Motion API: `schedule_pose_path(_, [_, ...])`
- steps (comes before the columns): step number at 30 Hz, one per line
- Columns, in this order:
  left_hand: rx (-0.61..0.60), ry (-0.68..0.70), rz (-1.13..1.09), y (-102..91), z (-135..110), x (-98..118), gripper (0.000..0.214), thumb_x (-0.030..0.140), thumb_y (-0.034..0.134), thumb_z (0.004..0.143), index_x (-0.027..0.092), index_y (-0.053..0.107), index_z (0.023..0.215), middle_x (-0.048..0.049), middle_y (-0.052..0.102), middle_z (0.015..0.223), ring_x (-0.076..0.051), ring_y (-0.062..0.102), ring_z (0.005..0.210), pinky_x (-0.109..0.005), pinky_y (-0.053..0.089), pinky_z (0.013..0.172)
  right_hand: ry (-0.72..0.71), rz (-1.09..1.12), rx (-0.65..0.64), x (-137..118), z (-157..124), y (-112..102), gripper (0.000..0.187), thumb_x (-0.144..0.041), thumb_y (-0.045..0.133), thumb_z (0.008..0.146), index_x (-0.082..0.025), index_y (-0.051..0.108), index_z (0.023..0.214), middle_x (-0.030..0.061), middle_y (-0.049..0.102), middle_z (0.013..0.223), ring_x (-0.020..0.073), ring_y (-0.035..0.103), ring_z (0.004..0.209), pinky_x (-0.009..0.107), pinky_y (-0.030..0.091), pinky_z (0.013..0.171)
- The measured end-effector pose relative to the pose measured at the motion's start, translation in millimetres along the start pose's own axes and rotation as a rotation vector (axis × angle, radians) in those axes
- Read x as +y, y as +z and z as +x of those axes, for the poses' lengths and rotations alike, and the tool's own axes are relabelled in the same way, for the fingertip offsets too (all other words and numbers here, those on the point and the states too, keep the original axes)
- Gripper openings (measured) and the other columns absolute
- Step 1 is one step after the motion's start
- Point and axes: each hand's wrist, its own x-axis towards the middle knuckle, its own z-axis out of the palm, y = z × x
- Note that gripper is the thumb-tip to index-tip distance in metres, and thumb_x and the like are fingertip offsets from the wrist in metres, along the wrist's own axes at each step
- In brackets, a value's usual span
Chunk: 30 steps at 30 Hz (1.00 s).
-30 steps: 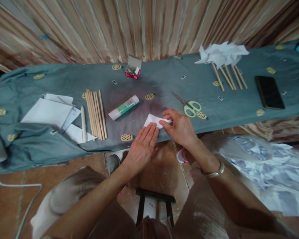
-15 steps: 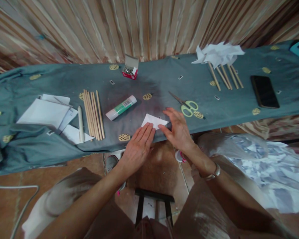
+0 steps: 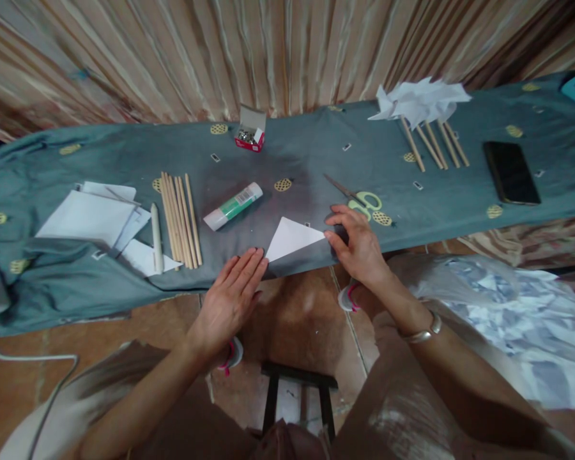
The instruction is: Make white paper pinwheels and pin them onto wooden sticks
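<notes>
A folded white paper triangle (image 3: 291, 241) lies on the cloth near the table's front edge. My left hand (image 3: 232, 287) is open, palm down with straight fingers, its fingertips at the paper's lower left corner. At the paper's right point is my right hand (image 3: 357, 243); the thumb touches the tip, and the curved fingers are held apart from it. Green-handled scissors (image 3: 359, 199) lie just beyond the right hand. A glue stick (image 3: 233, 206) rests above the left hand, left of the paper.
Wooden sticks (image 3: 179, 220), a pale stylus-like tool (image 3: 156, 239) and paper sheets (image 3: 89, 217) lie left. A red box of metal pins (image 3: 250, 131) stands at the back. Paper pinwheels (image 3: 421, 102) and a phone (image 3: 511, 172) lie right; a plastic bag of paper (image 3: 517, 319) is below.
My left hand has slid left and down off the paper to its corner. The right hand has shifted slightly right to the paper's tip, so more of the folded triangle shows.
</notes>
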Motion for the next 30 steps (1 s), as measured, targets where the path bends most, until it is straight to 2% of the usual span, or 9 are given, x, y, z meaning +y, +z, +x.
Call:
schedule_pose_path(11, [0.042,0.002,0.012,-0.5,-6,-3,0.056,0.021,0.049,0.094,0.009,0.036,0.147,-0.0181,0.045,0.150,-0.029,0.039,0.142,-0.049,0.038,0.114,0.019,0.062,-0.043,-8,3,-4,0.024,-0.030,0.043,0.095,-0.023,0.064,0.105,0.0115,0.062,0.129,0.0269,0.054,0.124,0.051,0.036,0.109])
schedule_pose_path(14, [0.066,0.002,-0.026,-4.5,-4,-2,0.051,0.022,0.051,0.094,0.009,0.043,0.142,-0.0188,0.049,0.147,-0.030,0.042,0.139,-0.049,0.041,0.112,0.003,0.104,-0.114,-13,5,0,0.021,-0.033,0.054,0.091,-0.023,0.066,0.105,0.0125,0.060,0.133,0.0274,0.054,0.126,0.050,0.037,0.108])
schedule_pose_path(17, [0.082,-0.049,-0.171,-10.8,-1,-2,0.046,0.024,0.052,0.095,0.014,0.048,0.140,-0.0165,0.053,0.144,-0.028,0.045,0.138,-0.050,0.041,0.112,0.015,0.178,-0.142,-16,7,3,0.011,-0.026,0.061,0.085,-0.022,0.067,0.093,0.0118,0.060,0.135,0.0271,0.055,0.124,0.049,0.039,0.107])
schedule_pose_path(19, [0.103,-0.155,-0.340,-15.0,2,-2,0.044,0.028,0.051,0.096,0.017,0.050,0.139,-0.0146,0.054,0.143,-0.026,0.047,0.136,-0.049,0.041,0.112,0.035,0.253,-0.139,-18,8,4,0.007,-0.024,0.060,0.085,-0.023,0.067,0.088,0.0102,0.061,0.134,0.0256,0.056,0.124,0.048,0.039,0.107])
schedule_pose_path(21, [0.136,-0.330,-0.556,-18.3,8,-2,0.044,0.035,0.049,0.097,0.018,0.051,0.138,-0.0142,0.056,0.141,-0.025,0.051,0.133,-0.047,0.041,0.112,0.045,0.342,-0.139,-22,10,2,0.007,-0.024,0.060,0.086,-0.023,0.067,0.087,0.0091,0.061,0.133,0.0241,0.056,0.125,0.047,0.039,0.108])
schedule_pose_path(24, [0.217,-0.606,-0.921,-23.4,23,-5,0.054,0.051,0.047,0.095,0.013,0.056,0.134,-0.0158,0.062,0.134,-0.026,0.057,0.126,-0.045,0.044,0.109,0.044,0.461,-0.161,-33,11,-2,0.007,-0.024,0.060,0.086,-0.023,0.067,0.087,0.0089,0.061,0.132,0.0225,0.057,0.124,0.044,0.041,0.107])
schedule_pose_path(26, [0.268,-0.719,-1.146,-28.3,35,-8,0.063,0.060,0.048,0.090,0.011,0.061,0.128,-0.0157,0.069,0.123,-0.027,0.063,0.117,-0.043,0.049,0.103,0.039,0.509,-0.173,-42,11,-6,0.006,-0.024,0.061,0.086,-0.024,0.067,0.087,0.0080,0.062,0.130,0.0221,0.059,0.122,0.043,0.042,0.106])
schedule_pose_path(28, [0.233,-0.776,-1.288,-34.0,46,-10,0.063,0.064,0.059,0.081,0.012,0.069,0.115,-0.0134,0.075,0.109,-0.026,0.069,0.102,-0.039,0.055,0.090,0.027,0.533,-0.178,-49,12,-9,0.007,-0.023,0.061,0.086,-0.025,0.068,0.087,0.0066,0.062,0.129,0.0218,0.060,0.120,0.043,0.044,0.106])
schedule_pose_path(30, [0.137,-0.801,-1.382,-38.6,54,-10,0.053,0.062,0.069,0.074,0.014,0.075,0.094,-0.0108,0.077,0.091,-0.022,0.071,0.080,-0.032,0.056,0.073,0.007,0.549,-0.178,-55,13,-12,0.008,-0.023,0.062,0.086,-0.025,0.069,0.087,0.0055,0.063,0.128,0.0211,0.060,0.120,0.042,0.045,0.105])
